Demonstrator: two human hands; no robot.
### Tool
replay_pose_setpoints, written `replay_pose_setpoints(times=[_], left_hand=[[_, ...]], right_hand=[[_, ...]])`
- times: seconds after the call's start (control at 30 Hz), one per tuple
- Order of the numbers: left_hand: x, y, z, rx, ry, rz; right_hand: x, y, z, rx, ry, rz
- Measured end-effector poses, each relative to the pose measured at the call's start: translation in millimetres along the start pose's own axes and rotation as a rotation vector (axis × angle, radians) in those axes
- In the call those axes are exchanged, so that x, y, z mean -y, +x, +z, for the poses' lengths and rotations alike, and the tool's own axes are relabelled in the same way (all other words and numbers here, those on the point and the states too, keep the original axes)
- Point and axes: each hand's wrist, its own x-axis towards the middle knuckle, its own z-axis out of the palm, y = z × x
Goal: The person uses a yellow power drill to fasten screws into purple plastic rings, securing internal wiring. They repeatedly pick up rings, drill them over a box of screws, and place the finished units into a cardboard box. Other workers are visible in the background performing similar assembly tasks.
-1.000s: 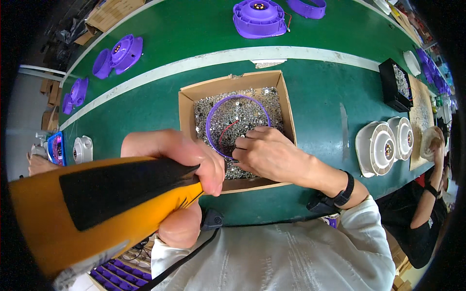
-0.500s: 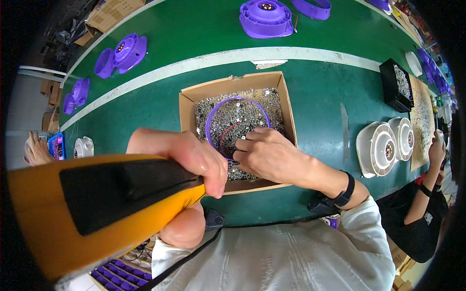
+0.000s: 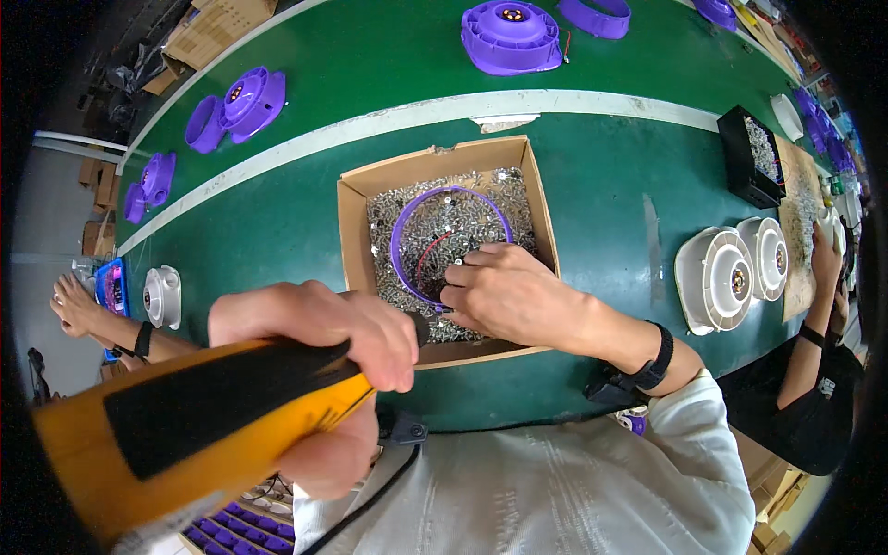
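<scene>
My left hand [image 3: 319, 324] is wrapped round a yellow-and-black power screwdriver [image 3: 365, 393], whose thick body fills the lower left. Its dark front end shows just beyond my fingers, at the near left edge of an open cardboard box [image 3: 543, 208]. The box holds a bed of small metal screws [image 3: 384, 222]. On the screws lies a thin purple ring [image 3: 396, 242] with a red wire [image 3: 433, 248] inside it. My right hand [image 3: 513, 296] reaches into the box, fingers curled together over the ring's near right side. The fingertips are hidden, so what they pinch cannot be seen.
White round housings [image 3: 717, 282] stand to the right, a black bin of screws [image 3: 751, 157] behind them. Purple housings [image 3: 511, 37] line the far green bench. Another white housing [image 3: 163, 296] sits left. A co-worker's hand [image 3: 79, 305] is at far left, another's arm [image 3: 814, 342] at far right.
The screwdriver and my left hand have shifted slightly left and down, uncovering the tool's dark front end. My right hand stays over the ring. The left co-worker's forearm now shows more.
</scene>
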Motion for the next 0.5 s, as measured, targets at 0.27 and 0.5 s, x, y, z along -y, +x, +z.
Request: replay_pose_setpoints(times=[0.27,0.5], left_hand=[[2,0,0,0.156,-0.020,-0.065],[3,0,5,0.147,-0.035,-0.106]], right_hand=[[0,0,-1,-0.005,0.022,-0.006],[0,-1,-2,0.010,0.006,-0.004]])
